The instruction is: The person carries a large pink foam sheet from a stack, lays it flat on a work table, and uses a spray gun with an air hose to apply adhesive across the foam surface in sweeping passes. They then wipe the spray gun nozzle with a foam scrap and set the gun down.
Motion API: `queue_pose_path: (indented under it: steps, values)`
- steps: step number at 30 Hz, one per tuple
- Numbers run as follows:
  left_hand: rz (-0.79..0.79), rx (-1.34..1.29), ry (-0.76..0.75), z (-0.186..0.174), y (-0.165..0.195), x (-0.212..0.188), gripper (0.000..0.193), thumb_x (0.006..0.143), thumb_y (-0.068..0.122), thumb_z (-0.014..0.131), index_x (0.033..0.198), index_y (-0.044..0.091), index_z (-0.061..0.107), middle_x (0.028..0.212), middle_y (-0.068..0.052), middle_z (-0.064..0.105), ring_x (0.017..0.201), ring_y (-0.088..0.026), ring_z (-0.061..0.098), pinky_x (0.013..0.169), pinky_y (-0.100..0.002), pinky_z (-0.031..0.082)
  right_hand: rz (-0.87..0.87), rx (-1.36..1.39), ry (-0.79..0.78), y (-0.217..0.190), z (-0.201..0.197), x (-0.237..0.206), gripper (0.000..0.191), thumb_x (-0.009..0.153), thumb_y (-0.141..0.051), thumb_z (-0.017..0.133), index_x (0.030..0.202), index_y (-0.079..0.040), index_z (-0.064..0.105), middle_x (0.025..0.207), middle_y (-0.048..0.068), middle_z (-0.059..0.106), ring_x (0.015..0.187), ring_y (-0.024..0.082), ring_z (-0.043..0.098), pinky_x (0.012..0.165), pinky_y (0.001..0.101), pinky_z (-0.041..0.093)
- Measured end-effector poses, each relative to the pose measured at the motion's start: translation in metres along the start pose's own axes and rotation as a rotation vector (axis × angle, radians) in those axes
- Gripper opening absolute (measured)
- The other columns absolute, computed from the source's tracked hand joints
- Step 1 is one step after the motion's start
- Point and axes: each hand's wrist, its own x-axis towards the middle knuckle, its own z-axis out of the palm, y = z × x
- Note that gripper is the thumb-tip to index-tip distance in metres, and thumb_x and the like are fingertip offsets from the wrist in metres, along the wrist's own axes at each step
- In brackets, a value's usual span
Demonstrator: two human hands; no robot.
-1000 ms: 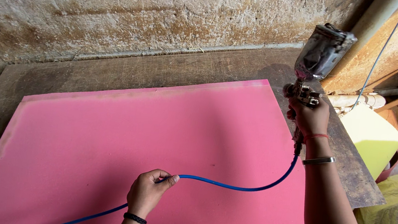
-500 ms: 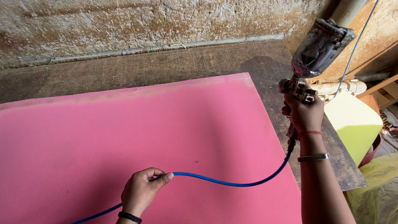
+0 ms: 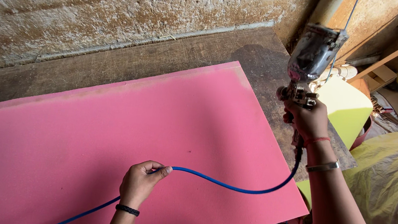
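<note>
Right hand [image 3: 307, 120] clenched on the spray gun [image 3: 308, 64] grip, cup up, over the tabletop [image 3: 243, 48] edge beside the pink board [image 3: 135, 130]; left hand [image 3: 139, 183] pinches the blue hose [image 3: 231, 186], running left-right across the board.

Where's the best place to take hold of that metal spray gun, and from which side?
By its handle, below the body, coming from the rear, as the right hand does. The spray gun carries its metal cup on top and the blue hose leaves from beneath the handle, so the grip in between is the free part. The left hand holds the hose.
</note>
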Motion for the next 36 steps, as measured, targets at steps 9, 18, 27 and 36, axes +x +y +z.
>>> queue_pose_path:
  steps: [9,18,27,36]
  values:
    - [-0.021,0.058,-0.067,0.007,0.0,-0.018,0.04,0.074,0.057,0.08,0.088,0.019,0.084,0.069,0.0,0.075,0.064,-0.014,0.065,0.06,-0.032,0.046,0.022,-0.019,0.002,0.004,-0.024,-0.031,0.015,0.092,-0.006,0.073,0.102,0.004,0.069,0.081,0.009,0.068,0.062,0.017,0.066,0.057,0.0314,0.056]
    - [0.079,0.031,-0.072,0.015,-0.008,-0.043,0.04,0.071,0.056,0.081,0.087,0.02,0.084,0.077,0.002,0.08,0.075,-0.012,0.074,0.064,-0.031,0.054,-0.015,0.003,0.03,0.008,-0.052,-0.072,0.013,0.093,-0.004,0.072,0.102,0.005,0.069,0.081,0.008,0.068,0.063,0.017,0.066,0.058,0.031,0.055]
    - [0.131,0.061,-0.154,0.016,-0.015,-0.077,0.035,0.072,0.054,0.082,0.088,0.022,0.084,0.077,0.002,0.08,0.077,-0.013,0.074,0.065,-0.031,0.053,-0.032,0.008,0.075,0.014,-0.076,-0.132,0.012,0.092,-0.003,0.071,0.102,0.004,0.07,0.082,0.007,0.069,0.064,0.016,0.066,0.057,0.0305,0.054]
    - [0.231,0.043,-0.217,0.014,-0.043,-0.12,0.036,0.072,0.055,0.082,0.087,0.021,0.084,0.071,0.004,0.077,0.065,-0.009,0.07,0.057,-0.03,0.05,0.009,-0.073,0.186,0.006,-0.101,-0.213,0.012,0.092,-0.003,0.073,0.101,0.003,0.071,0.083,0.008,0.07,0.065,0.017,0.067,0.058,0.0306,0.053]
